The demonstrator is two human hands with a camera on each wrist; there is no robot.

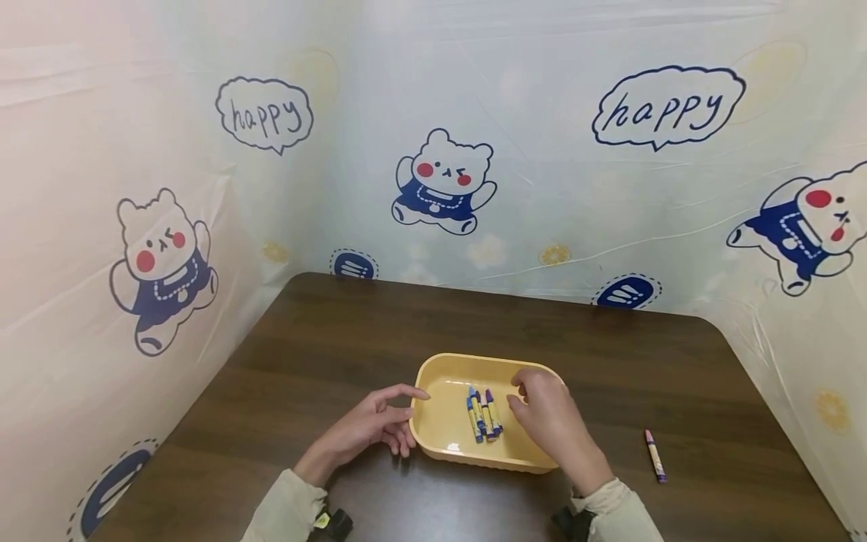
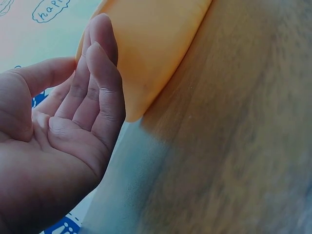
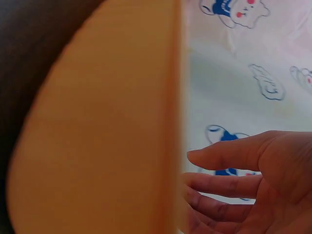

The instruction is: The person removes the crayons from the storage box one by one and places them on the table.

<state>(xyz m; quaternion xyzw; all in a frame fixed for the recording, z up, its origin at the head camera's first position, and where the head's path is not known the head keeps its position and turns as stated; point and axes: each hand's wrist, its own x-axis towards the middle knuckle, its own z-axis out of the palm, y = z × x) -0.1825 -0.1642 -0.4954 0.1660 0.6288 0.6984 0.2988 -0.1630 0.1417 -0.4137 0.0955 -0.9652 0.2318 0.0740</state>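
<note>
A yellow plastic basin (image 1: 440, 450) sits on the dark wooden table. Several crayons (image 1: 484, 415) in blue and yellow wrappers lie bunched together inside it, with blue and purple tips showing. My left hand (image 1: 369, 425) is at the basin's left end, its index finger reaching over the rim and its thumb tip right at the edge. In the left wrist view, the left fingers (image 2: 105, 97) lie loosely extended beside the outer wall. Over the basin's right side is my right hand (image 1: 552, 414), thumb and index finger apart, with nothing visible between them.
One crayon (image 1: 655, 455) with a pink tip lies on the table (image 1: 609, 354) to the right of the basin. A pale printed curtain (image 1: 528, 181) with bear drawings surrounds the table at the back and sides.
</note>
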